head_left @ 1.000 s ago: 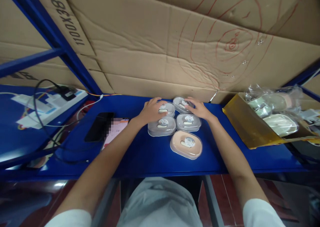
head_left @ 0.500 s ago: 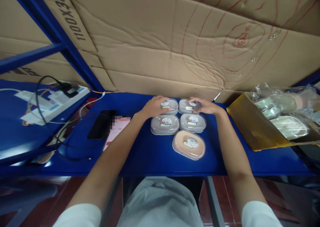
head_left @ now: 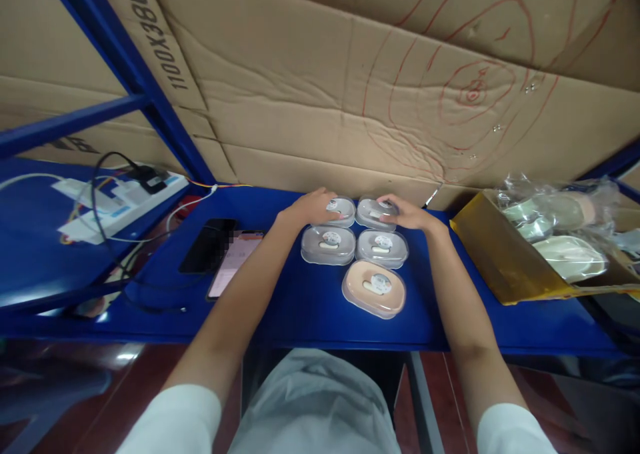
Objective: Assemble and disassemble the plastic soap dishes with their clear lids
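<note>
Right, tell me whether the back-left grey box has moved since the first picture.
Yes: the back-left grey box has moved slightly away from the person, closer to the cardboard wall.

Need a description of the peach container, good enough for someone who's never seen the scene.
On the blue table, five clear-lidded containers sit between the person's forearms. The peach container is alone in the row nearest the person; the other four are grey.

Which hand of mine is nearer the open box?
Right. Your right hand is at the back right case, left of the open box; your left hand is farther left, at the back left case.
</note>
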Demonstrator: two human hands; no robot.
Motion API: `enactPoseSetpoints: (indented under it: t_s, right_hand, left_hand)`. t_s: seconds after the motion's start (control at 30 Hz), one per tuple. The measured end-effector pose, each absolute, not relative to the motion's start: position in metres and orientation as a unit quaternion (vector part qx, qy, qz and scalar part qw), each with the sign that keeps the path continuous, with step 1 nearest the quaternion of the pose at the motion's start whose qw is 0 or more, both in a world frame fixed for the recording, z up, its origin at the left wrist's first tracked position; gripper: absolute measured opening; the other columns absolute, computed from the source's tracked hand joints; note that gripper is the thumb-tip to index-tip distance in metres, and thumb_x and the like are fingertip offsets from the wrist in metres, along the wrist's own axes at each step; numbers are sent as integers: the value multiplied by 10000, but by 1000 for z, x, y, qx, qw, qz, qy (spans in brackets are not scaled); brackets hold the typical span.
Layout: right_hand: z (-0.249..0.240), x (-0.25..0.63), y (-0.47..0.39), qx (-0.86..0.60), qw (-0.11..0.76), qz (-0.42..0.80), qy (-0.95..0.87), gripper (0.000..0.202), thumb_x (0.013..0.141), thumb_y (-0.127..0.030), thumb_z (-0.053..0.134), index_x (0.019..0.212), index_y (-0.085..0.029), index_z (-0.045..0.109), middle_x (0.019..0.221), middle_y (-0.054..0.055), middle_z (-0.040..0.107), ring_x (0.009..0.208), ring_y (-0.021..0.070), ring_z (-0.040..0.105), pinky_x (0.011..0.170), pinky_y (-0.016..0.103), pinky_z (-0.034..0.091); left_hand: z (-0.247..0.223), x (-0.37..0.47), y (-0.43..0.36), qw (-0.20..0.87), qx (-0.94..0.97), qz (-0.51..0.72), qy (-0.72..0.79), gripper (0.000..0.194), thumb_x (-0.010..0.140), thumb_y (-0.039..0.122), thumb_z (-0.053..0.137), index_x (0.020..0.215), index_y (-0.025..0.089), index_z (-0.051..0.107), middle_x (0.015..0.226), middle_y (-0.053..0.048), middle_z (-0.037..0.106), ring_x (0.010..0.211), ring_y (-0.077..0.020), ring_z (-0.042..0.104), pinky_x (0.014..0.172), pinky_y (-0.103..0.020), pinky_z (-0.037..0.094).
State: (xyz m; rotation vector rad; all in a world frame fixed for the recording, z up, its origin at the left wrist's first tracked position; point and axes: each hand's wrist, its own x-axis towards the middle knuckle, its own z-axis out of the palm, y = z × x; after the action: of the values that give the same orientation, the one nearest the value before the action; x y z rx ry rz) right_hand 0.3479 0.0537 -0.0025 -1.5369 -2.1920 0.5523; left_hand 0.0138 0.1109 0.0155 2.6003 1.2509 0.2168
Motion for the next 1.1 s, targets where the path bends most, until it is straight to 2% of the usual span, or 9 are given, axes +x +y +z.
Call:
enactPoseSetpoints:
  t_s: [0.1,0.2,0.47,0.63,0.8,0.87,0.97,1.03,1.1]
  right_hand:
    - [-1,356,52,-553,214,213,-776,579,1006,-641,561,1459,-288,637,1462,70,702,1300,293,681,1140,514,549]
    - [-6,361,55,-563,218,217,-767,571,1013,-649,538,1440,-292,667,1476,69,703,1328,304,680,1167,539,535]
    - [-20,361,64,-577,207,208,-762,644,939,-690,639,1432,-278,679,1496,106,689,1385,376,646,1225,611,474]
    - [-23,362,67,-581,210,211,-758,680,935,-727,618,1437,-270,660,1526,108,665,1437,366,606,1255,572,448]
    - [-24,359,67,-581,215,214,-755,678,932,-715,619,1430,-257,660,1524,127,663,1416,375,622,1242,576,459]
    - [-24,358,66,-581,215,215,-755,666,934,-699,624,1432,-259,661,1522,128,663,1413,374,624,1239,576,463]
    - [-22,359,65,-580,212,217,-756,642,942,-680,631,1442,-278,656,1531,113,660,1425,364,615,1246,572,454]
    - [-20,359,64,-580,210,218,-756,638,947,-683,630,1442,-282,660,1524,108,666,1423,359,618,1246,566,455]
    - [-17,358,62,-581,209,215,-756,636,958,-691,621,1437,-277,668,1510,109,678,1415,348,627,1240,547,466]
  left_hand:
    - [18,17,110,115,893,75,429,527,1033,504,560,1450,196,657,1441,-156,687,1356,-344,641,1137,-432,484]
    - [18,22,102,113,893,75,430,475,1075,455,497,1452,216,658,1471,-135,685,1385,-316,628,1152,-420,477]
    - [38,5,31,66,869,131,472,610,1133,481,434,1660,174,415,1759,-224,309,1615,-378,350,1271,-561,337]
    - [21,-49,-37,5,849,190,492,720,1106,646,410,1700,246,333,1790,-205,231,1621,-430,317,1252,-667,341]
    - [-15,-78,-50,77,821,127,551,748,1110,625,422,1727,235,264,1799,-249,157,1638,-467,271,1206,-715,383]
    - [-18,-75,-49,83,820,117,555,749,1108,619,436,1727,232,268,1801,-249,151,1644,-468,257,1207,-720,378]
    - [-6,-55,-42,51,845,130,516,732,1101,603,464,1717,244,297,1801,-214,193,1657,-433,241,1275,-729,254]
    - [8,-35,-29,60,871,131,470,688,1105,570,465,1707,272,314,1797,-169,244,1660,-375,260,1321,-675,197]
    - [24,-13,-4,99,887,111,436,607,1116,502,448,1683,310,350,1775,-111,328,1645,-295,313,1325,-571,272]
